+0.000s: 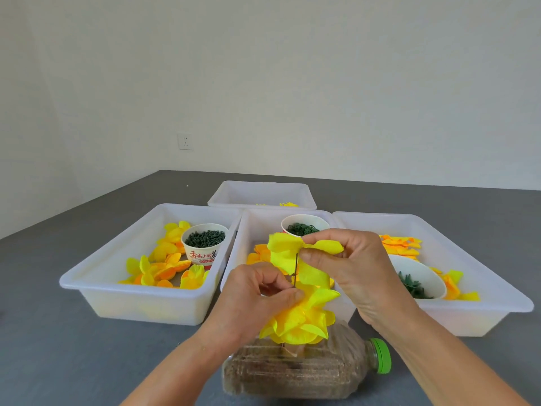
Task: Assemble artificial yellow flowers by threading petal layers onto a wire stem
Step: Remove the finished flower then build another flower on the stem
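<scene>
A thin dark wire stem stands upright out of a sand-filled plastic bottle lying on its side. Several yellow petal layers sit stacked low on the wire. My left hand pinches the wire just above that stack. My right hand pinches a loose yellow petal layer at the wire's upper end, with the wire tip showing against the petal.
Three white bins stand side by side behind the bottle: the left bin, the middle bin and the right bin, holding yellow and orange petals and paper cups of green parts. A fourth bin sits farther back.
</scene>
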The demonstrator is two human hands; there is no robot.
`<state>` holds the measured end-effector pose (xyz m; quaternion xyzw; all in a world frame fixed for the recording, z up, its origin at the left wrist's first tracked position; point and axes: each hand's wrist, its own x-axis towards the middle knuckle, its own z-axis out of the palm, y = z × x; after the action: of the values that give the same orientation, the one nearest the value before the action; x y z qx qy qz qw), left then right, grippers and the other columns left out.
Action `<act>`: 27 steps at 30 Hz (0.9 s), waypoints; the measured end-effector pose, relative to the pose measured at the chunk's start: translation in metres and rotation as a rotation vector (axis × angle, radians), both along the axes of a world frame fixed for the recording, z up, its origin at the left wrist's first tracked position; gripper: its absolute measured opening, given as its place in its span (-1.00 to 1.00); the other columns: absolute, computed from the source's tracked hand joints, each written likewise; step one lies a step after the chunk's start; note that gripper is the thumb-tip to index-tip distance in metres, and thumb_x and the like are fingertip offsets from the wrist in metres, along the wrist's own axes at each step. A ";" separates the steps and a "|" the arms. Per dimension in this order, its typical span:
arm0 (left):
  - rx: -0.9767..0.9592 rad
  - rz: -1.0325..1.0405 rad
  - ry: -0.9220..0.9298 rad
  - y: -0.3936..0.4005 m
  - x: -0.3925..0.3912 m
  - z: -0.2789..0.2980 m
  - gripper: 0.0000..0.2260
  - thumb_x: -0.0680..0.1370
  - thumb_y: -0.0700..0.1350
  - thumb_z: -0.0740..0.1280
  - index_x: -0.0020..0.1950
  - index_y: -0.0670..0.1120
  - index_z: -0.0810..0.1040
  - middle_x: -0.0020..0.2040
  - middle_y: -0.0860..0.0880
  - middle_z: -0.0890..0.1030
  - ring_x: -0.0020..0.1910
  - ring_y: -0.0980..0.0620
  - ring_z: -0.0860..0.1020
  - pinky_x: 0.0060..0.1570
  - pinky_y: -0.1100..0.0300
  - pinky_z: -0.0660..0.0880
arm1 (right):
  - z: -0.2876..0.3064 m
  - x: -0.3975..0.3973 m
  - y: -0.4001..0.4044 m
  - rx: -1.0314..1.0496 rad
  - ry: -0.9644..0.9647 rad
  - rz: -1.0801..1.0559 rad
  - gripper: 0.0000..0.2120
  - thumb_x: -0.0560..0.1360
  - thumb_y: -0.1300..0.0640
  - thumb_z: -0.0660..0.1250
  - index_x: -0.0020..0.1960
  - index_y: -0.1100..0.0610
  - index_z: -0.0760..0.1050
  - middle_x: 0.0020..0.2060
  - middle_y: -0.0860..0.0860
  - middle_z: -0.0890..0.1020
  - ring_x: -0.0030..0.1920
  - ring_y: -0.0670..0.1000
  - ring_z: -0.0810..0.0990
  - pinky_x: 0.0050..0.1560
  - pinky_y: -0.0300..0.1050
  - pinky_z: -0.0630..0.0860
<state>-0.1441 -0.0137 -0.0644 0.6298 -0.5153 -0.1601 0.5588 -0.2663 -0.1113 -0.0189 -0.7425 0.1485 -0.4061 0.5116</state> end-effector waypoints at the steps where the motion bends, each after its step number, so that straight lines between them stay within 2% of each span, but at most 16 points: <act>1: -0.002 -0.003 0.000 0.000 0.000 0.000 -0.79 0.37 -0.17 0.50 -0.42 0.05 0.60 -0.33 0.05 0.61 -0.29 0.09 0.55 -0.16 0.12 0.53 | 0.000 0.000 0.002 -0.009 -0.007 0.020 -0.62 0.35 0.39 0.43 -0.35 -0.10 0.65 -0.38 -0.11 0.68 -0.34 -0.20 0.63 -0.31 -0.35 0.52; 5: -0.002 -0.001 -0.003 0.000 0.001 -0.001 -0.79 0.38 -0.18 0.50 -0.41 0.04 0.59 -0.32 0.04 0.60 -0.28 0.09 0.56 -0.15 0.10 0.54 | 0.001 0.000 0.005 -0.031 0.004 0.059 -0.69 0.37 0.41 0.41 -0.24 -0.01 0.65 -0.32 -0.10 0.70 -0.29 -0.20 0.65 -0.30 -0.39 0.50; 8: -0.007 0.000 -0.024 0.000 0.001 -0.001 -0.82 0.38 -0.17 0.50 -0.39 0.01 0.59 -0.32 0.01 0.61 -0.29 0.10 0.55 -0.16 0.09 0.53 | 0.000 -0.002 0.004 -0.063 0.019 0.087 -0.66 0.37 0.44 0.40 -0.21 -0.02 0.65 -0.27 -0.09 0.71 -0.24 -0.17 0.66 -0.25 -0.37 0.52; 12: 0.005 -0.022 -0.020 0.000 0.002 -0.002 -0.85 0.40 -0.17 0.49 -0.36 -0.04 0.60 -0.34 -0.02 0.63 -0.30 0.11 0.56 -0.19 0.13 0.54 | -0.007 -0.005 0.001 -0.250 0.045 -0.001 -0.65 0.34 0.37 0.45 -0.18 -0.10 0.65 -0.22 -0.17 0.70 -0.13 -0.19 0.66 -0.10 -0.34 0.53; 14: 0.002 -0.028 0.017 0.000 0.003 -0.002 -0.88 0.40 -0.19 0.48 -0.31 -0.12 0.61 -0.31 -0.03 0.64 -0.28 0.08 0.59 -0.18 0.10 0.57 | -0.009 -0.007 0.000 -0.342 0.024 -0.034 -0.66 0.33 0.37 0.46 -0.14 -0.09 0.65 -0.19 -0.15 0.70 -0.09 -0.17 0.65 -0.02 -0.26 0.55; 16: -0.002 -0.044 0.064 0.001 0.003 -0.002 -0.93 0.41 -0.19 0.48 -0.25 -0.09 0.63 -0.27 0.00 0.66 -0.24 0.10 0.62 -0.20 0.14 0.58 | -0.010 -0.007 -0.001 -0.452 -0.016 -0.039 -0.66 0.30 0.36 0.42 -0.08 -0.04 0.64 -0.16 -0.13 0.70 -0.06 -0.17 0.64 0.01 -0.23 0.55; 18: -0.010 -0.073 0.079 0.001 0.003 -0.002 -0.92 0.41 -0.19 0.48 -0.20 -0.01 0.64 -0.24 0.07 0.68 -0.21 0.15 0.64 -0.22 0.28 0.55 | -0.011 -0.006 -0.002 -0.601 -0.047 -0.048 -0.68 0.28 0.34 0.40 -0.04 0.05 0.62 -0.12 -0.06 0.69 -0.05 -0.14 0.63 0.03 -0.19 0.56; 20: -0.022 -0.075 0.071 0.002 0.003 -0.002 -0.92 0.41 -0.18 0.48 -0.19 -0.01 0.63 -0.24 0.09 0.67 -0.21 0.16 0.63 -0.21 0.31 0.53 | -0.012 -0.005 -0.004 -0.706 -0.072 -0.045 -0.73 0.28 0.36 0.42 -0.05 0.15 0.64 -0.12 0.00 0.67 -0.06 -0.12 0.62 0.01 -0.21 0.56; 24: -0.039 -0.042 0.013 0.001 0.003 -0.002 -0.88 0.39 -0.19 0.49 -0.29 -0.07 0.58 -0.33 0.09 0.61 -0.28 0.16 0.57 -0.22 0.29 0.51 | -0.015 -0.004 -0.003 -0.745 -0.107 -0.069 -0.76 0.28 0.39 0.42 -0.09 0.21 0.65 -0.14 0.01 0.66 -0.09 -0.11 0.61 -0.03 -0.25 0.55; 27: -0.046 -0.053 0.024 0.001 0.004 -0.003 -0.93 0.40 -0.19 0.49 -0.21 -0.15 0.63 -0.27 0.02 0.66 -0.24 0.14 0.61 -0.19 0.24 0.54 | -0.017 -0.004 -0.006 -0.753 -0.114 -0.131 -0.77 0.27 0.37 0.43 -0.09 0.22 0.65 -0.16 0.01 0.67 -0.10 -0.13 0.61 -0.03 -0.26 0.55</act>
<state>-0.1401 -0.0127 -0.0675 0.6008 -0.5287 -0.1706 0.5748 -0.2700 -0.1171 -0.0357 -0.8435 0.0075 -0.5047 0.1836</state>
